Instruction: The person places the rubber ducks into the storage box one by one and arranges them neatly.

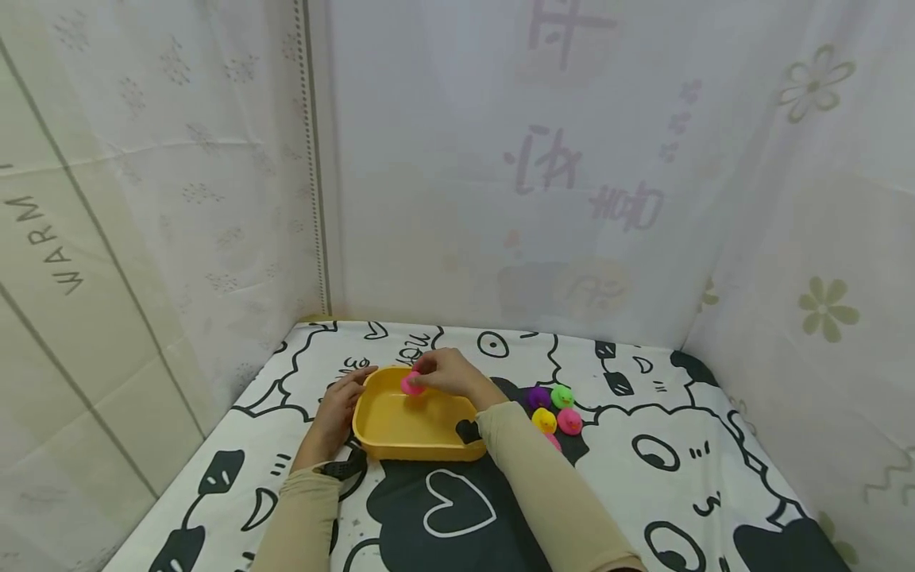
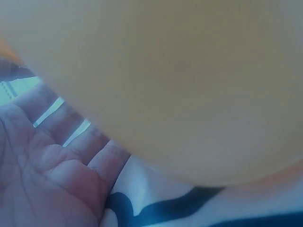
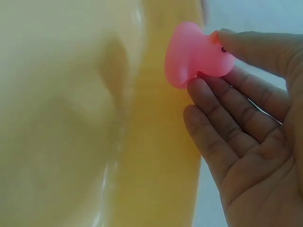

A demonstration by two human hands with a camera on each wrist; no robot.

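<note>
A pink rubber duck (image 1: 411, 384) is pinched between the thumb and fingers of my right hand (image 1: 446, 373), over the far left part of a yellow plastic tray (image 1: 418, 454). In the right wrist view the duck (image 3: 199, 56) lies on its side at the fingertips, overlapping the tray's wall (image 3: 161, 142). My left hand (image 1: 338, 409) rests along the tray's left side, its fingertips at the rim. Seen from the left wrist, that hand (image 2: 57, 161) has its fingers extended, partly hidden behind the blurred tray wall (image 2: 189, 94).
Right of the tray, several more rubber ducks sit grouped: purple (image 1: 539, 397), green (image 1: 562, 396), yellow (image 1: 544, 420) and pink (image 1: 569, 421). The right sleeve (image 1: 543, 485) partly covers another pink one. Beneath is a black-and-white patterned cloth (image 1: 643, 492); pale curtains (image 1: 457, 238) enclose the table.
</note>
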